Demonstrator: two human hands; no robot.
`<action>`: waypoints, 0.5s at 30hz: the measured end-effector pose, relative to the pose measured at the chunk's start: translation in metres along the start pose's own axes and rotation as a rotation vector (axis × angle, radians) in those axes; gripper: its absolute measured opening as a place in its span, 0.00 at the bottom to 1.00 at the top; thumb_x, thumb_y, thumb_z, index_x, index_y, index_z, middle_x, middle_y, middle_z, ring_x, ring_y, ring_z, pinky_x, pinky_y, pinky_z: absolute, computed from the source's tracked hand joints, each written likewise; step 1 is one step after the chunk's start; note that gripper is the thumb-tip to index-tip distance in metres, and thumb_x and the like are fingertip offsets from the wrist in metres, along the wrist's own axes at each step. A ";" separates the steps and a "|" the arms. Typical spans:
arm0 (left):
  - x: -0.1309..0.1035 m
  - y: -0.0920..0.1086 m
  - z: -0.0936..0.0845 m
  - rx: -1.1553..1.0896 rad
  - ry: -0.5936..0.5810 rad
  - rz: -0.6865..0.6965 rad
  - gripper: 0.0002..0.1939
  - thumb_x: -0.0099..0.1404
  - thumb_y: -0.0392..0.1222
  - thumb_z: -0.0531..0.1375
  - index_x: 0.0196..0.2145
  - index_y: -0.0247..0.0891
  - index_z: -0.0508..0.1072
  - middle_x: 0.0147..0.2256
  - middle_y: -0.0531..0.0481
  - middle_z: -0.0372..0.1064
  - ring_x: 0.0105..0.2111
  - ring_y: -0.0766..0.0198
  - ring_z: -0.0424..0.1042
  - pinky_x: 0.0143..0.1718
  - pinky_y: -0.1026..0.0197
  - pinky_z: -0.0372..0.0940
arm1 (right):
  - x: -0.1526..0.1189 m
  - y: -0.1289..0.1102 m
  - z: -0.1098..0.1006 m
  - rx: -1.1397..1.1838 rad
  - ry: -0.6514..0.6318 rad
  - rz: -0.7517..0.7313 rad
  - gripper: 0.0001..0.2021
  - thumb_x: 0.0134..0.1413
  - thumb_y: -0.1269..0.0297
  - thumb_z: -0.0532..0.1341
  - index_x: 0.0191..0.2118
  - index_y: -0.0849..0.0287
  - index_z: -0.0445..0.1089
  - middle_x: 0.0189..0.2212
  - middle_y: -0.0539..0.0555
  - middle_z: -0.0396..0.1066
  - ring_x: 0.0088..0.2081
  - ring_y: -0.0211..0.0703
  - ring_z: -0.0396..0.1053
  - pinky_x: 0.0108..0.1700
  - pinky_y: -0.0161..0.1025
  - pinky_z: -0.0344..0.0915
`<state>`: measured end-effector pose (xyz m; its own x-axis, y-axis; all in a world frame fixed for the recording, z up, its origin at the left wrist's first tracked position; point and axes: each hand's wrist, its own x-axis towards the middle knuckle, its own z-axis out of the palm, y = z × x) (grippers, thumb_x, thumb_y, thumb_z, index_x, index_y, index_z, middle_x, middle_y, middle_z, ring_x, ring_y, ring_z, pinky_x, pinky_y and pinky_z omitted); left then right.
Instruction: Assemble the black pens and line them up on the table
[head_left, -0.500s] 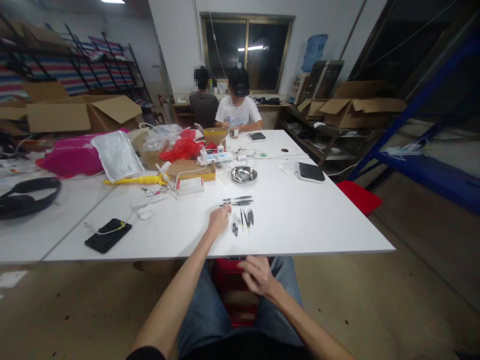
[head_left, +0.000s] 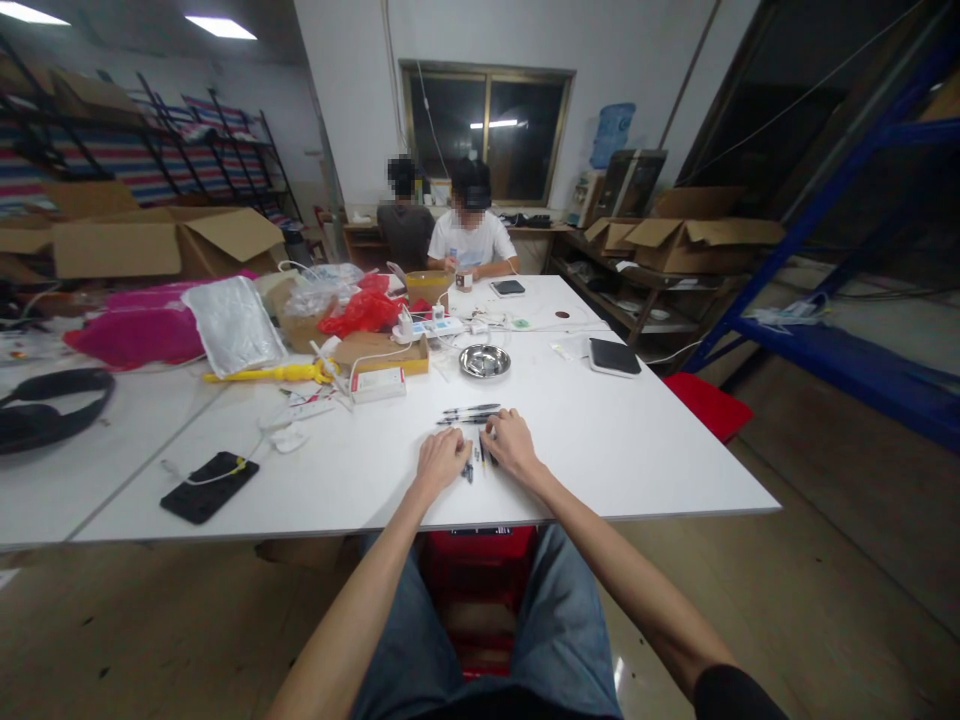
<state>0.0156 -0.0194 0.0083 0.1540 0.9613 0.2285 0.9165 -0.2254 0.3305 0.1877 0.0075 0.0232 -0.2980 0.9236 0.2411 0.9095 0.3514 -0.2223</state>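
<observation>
Several dark pens [head_left: 471, 408] lie side by side across the white table [head_left: 637, 450]. Just below their left ends rests my left hand [head_left: 442, 462], fingers curled together; anything in them is hidden. My right hand [head_left: 511, 442] reaches to the pens' right ends, its thumb and fingers drawn into a pinch, and I cannot make out what is between them. Between the hands show slim refills [head_left: 483, 456] with yellowish ends and small dark pen parts [head_left: 468, 472]. The right hand covers some of the parts. A shiny metal dish [head_left: 484, 362] stands beyond the pens.
To the left lie a black phone-like slab [head_left: 210, 487] with a white cable, a white box [head_left: 378, 384], a yellow tool [head_left: 270, 373] and headphones [head_left: 60, 400]. A black-topped device [head_left: 615, 357] sits at the right. Two people are at the far end, one facing the table [head_left: 471, 240].
My right hand has risen from over my lap to the pens and pinches there. The left hand stays beside the pens. The whole view has tilted up slightly.
</observation>
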 end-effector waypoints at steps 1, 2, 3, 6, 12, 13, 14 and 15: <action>0.000 -0.001 0.000 -0.004 0.002 0.007 0.12 0.69 0.47 0.53 0.31 0.41 0.69 0.33 0.48 0.72 0.38 0.58 0.71 0.38 0.60 0.57 | 0.003 -0.002 0.000 -0.026 -0.011 -0.001 0.10 0.63 0.61 0.56 0.38 0.61 0.72 0.40 0.60 0.69 0.45 0.50 0.60 0.46 0.42 0.55; 0.000 -0.002 0.000 -0.007 0.002 0.013 0.12 0.70 0.48 0.53 0.31 0.40 0.68 0.33 0.49 0.72 0.37 0.59 0.71 0.38 0.60 0.57 | 0.005 -0.004 0.001 -0.049 -0.021 0.000 0.10 0.63 0.61 0.56 0.38 0.61 0.72 0.41 0.60 0.70 0.45 0.51 0.60 0.46 0.42 0.55; 0.000 -0.002 0.000 -0.007 0.001 0.018 0.13 0.70 0.48 0.53 0.31 0.40 0.68 0.33 0.48 0.72 0.37 0.59 0.71 0.38 0.60 0.57 | 0.007 -0.005 0.002 -0.069 -0.030 0.000 0.11 0.64 0.61 0.56 0.39 0.62 0.72 0.41 0.61 0.70 0.45 0.51 0.60 0.45 0.42 0.55; -0.001 -0.002 0.000 0.007 -0.004 0.026 0.15 0.72 0.50 0.50 0.32 0.40 0.69 0.35 0.47 0.73 0.38 0.59 0.71 0.39 0.60 0.57 | 0.011 -0.007 0.006 -0.118 -0.035 -0.005 0.13 0.66 0.64 0.52 0.41 0.64 0.72 0.42 0.63 0.70 0.46 0.52 0.61 0.45 0.43 0.56; -0.004 0.000 0.000 0.007 0.015 0.026 0.15 0.74 0.46 0.47 0.36 0.39 0.69 0.39 0.43 0.73 0.42 0.56 0.71 0.42 0.57 0.59 | 0.014 -0.010 0.012 -0.147 -0.051 0.002 0.14 0.68 0.66 0.49 0.44 0.65 0.71 0.43 0.65 0.71 0.46 0.53 0.63 0.46 0.44 0.56; -0.003 -0.001 0.001 -0.004 0.025 0.023 0.14 0.73 0.45 0.47 0.36 0.39 0.69 0.39 0.43 0.73 0.41 0.56 0.71 0.42 0.57 0.60 | 0.014 -0.010 0.012 -0.152 -0.051 0.000 0.14 0.67 0.66 0.50 0.45 0.65 0.71 0.43 0.65 0.71 0.46 0.53 0.63 0.46 0.44 0.56; -0.003 -0.002 0.002 -0.018 0.035 0.017 0.13 0.73 0.44 0.48 0.35 0.39 0.69 0.38 0.44 0.73 0.41 0.57 0.71 0.42 0.57 0.60 | 0.015 -0.010 0.011 -0.158 -0.052 -0.004 0.13 0.67 0.66 0.50 0.44 0.65 0.71 0.43 0.65 0.72 0.46 0.54 0.63 0.47 0.44 0.56; -0.002 -0.003 0.003 -0.035 0.045 0.007 0.12 0.72 0.43 0.49 0.35 0.39 0.68 0.38 0.44 0.72 0.40 0.57 0.71 0.42 0.57 0.60 | 0.016 -0.010 0.011 -0.165 -0.056 -0.010 0.13 0.66 0.66 0.51 0.44 0.66 0.71 0.43 0.65 0.72 0.46 0.54 0.63 0.47 0.44 0.57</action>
<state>0.0137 -0.0200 0.0038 0.1431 0.9516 0.2720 0.9019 -0.2385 0.3602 0.1702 0.0204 0.0191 -0.3185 0.9290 0.1883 0.9403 0.3348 -0.0613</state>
